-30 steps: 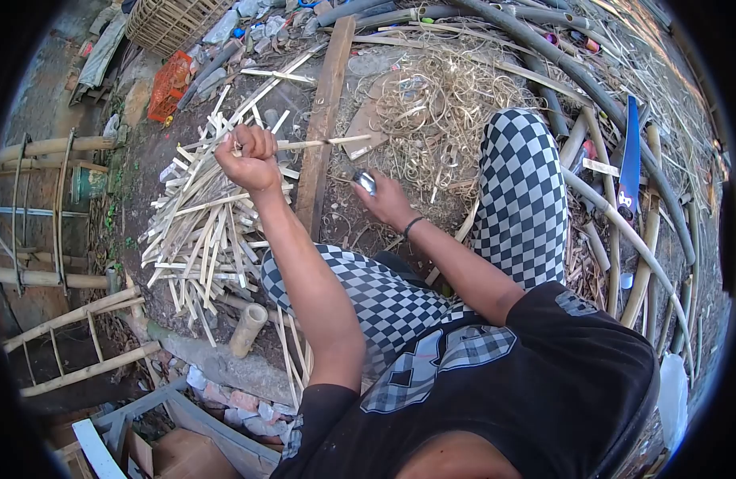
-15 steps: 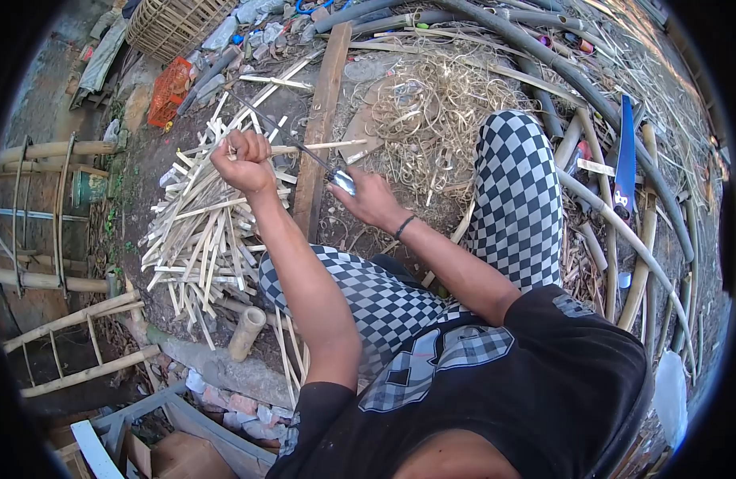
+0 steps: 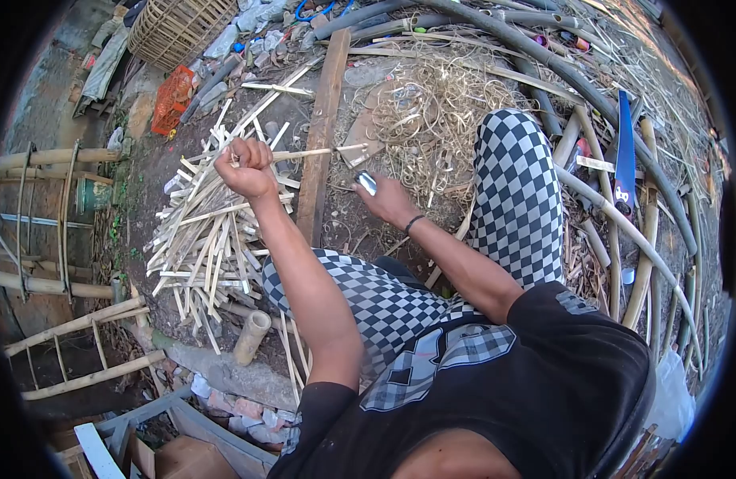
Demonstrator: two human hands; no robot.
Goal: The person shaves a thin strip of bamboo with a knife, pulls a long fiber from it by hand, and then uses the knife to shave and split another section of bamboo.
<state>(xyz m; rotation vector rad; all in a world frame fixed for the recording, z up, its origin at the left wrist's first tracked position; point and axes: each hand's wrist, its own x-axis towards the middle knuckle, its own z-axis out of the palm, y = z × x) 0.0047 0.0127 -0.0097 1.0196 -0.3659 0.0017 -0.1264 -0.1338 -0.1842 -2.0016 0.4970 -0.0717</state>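
My left hand (image 3: 248,166) is closed in a fist around one end of a thin bamboo strip (image 3: 304,153). The strip points rightward, across a wooden plank (image 3: 324,136) on the ground. My right hand (image 3: 386,199) grips a knife by its handle, which has a shiny silvery part (image 3: 367,184). The dark blade (image 3: 350,162) meets the strip near its far right end; its tip is hard to make out. Left of the plank, under my left hand, lies a loose pile of cut bamboo strips (image 3: 212,247).
Curly shavings (image 3: 432,112) heap up beyond my right hand. A blue-bladed saw (image 3: 626,152) and bamboo poles (image 3: 615,219) lie at the right. A bamboo section (image 3: 251,339), an orange plastic crate (image 3: 172,100) and a woven basket (image 3: 176,32) stand left. Checkered knees frame the work.
My right hand has slid the knife rightward along the strip, toward its far end. My left hand has stayed almost in place, still holding the strip.
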